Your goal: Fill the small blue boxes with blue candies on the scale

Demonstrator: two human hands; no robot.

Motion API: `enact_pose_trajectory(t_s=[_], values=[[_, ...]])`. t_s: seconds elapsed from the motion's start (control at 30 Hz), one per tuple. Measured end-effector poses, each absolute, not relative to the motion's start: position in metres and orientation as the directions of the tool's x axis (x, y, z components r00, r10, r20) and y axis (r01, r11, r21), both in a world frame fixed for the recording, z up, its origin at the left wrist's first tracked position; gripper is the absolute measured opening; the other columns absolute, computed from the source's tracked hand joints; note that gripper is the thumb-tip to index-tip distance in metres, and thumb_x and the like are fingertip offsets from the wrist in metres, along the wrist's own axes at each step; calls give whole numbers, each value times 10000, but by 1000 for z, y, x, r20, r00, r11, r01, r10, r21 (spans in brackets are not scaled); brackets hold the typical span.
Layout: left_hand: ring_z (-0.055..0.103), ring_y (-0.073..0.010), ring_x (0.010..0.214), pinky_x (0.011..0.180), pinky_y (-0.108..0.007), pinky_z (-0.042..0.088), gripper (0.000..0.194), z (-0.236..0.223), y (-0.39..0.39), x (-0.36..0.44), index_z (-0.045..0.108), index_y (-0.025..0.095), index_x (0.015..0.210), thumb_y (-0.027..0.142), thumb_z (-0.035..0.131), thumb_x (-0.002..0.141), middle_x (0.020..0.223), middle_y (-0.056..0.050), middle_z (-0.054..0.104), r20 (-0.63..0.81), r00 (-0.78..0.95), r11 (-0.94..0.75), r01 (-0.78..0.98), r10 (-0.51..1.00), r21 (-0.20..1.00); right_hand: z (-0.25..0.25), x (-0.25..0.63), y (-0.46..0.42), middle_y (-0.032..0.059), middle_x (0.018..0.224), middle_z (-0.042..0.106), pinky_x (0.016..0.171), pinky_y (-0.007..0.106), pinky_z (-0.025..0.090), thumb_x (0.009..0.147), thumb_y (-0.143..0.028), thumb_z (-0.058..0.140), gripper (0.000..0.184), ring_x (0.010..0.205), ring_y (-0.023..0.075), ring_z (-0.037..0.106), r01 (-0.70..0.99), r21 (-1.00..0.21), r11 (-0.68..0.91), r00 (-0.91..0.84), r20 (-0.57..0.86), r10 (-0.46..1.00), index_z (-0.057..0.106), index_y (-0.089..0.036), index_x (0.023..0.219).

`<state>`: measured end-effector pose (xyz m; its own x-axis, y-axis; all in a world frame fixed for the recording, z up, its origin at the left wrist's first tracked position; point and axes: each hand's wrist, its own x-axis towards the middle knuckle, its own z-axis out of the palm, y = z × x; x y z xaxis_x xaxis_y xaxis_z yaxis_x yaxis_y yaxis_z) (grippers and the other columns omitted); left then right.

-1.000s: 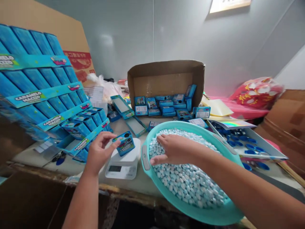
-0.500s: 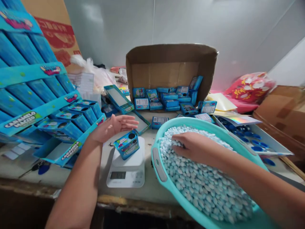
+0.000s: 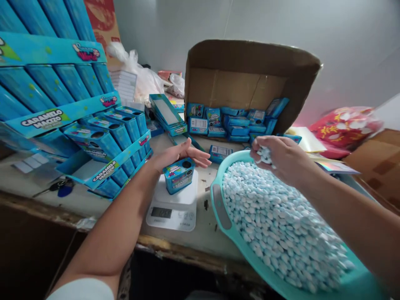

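On the white digital scale (image 3: 187, 216) stands a small blue candy box (image 3: 179, 180) with a dark round spot on top. My left hand (image 3: 175, 156) is just behind that box, fingers stretched out and holding nothing; whether it touches the box I cannot tell. Over the far left part of a turquoise basin (image 3: 222, 210), my right hand (image 3: 283, 160) is closed around a clump of candies (image 3: 265, 155), some showing between the fingers. Pale blue and white candies (image 3: 281, 225) fill the basin.
A display rack (image 3: 62, 112) of blue boxes rises at the left, with keys (image 3: 64, 186) by its foot. Behind, an open cardboard carton (image 3: 237, 87) holds several blue boxes. A red bag (image 3: 342, 129) and a brown carton (image 3: 378, 154) are at the right.
My right hand has risen out of the candy pile with candies in its grip. My left hand stays open behind the box. The camera view has shifted.
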<state>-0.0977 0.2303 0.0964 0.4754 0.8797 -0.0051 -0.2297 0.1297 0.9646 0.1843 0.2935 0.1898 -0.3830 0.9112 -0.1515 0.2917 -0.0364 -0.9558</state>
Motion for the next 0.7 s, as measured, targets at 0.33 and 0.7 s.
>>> enact_pose_trajectory(t_s=[0.33, 0.7], values=[[711, -280, 1091, 1004, -371, 504, 1047, 90, 243, -97, 760, 74, 1085, 881, 134, 854, 1121, -214, 756, -73, 281, 215, -518, 957, 828, 205, 48, 278, -56, 567, 467, 368, 215, 186, 970, -316, 427, 236, 362, 66, 287, -134, -953, -273, -497, -174, 850, 454, -218, 757], [728, -256, 826, 791, -355, 584, 887, 103, 241, -87, 692, 120, 1012, 843, 193, 891, 727, -95, 681, -132, 185, 223, -662, 974, 716, 152, 28, 273, -16, 532, 526, 373, 214, 258, 864, -305, 538, 226, 393, 86, 390, 40, -992, -119, -595, -119, 795, 515, -185, 674]])
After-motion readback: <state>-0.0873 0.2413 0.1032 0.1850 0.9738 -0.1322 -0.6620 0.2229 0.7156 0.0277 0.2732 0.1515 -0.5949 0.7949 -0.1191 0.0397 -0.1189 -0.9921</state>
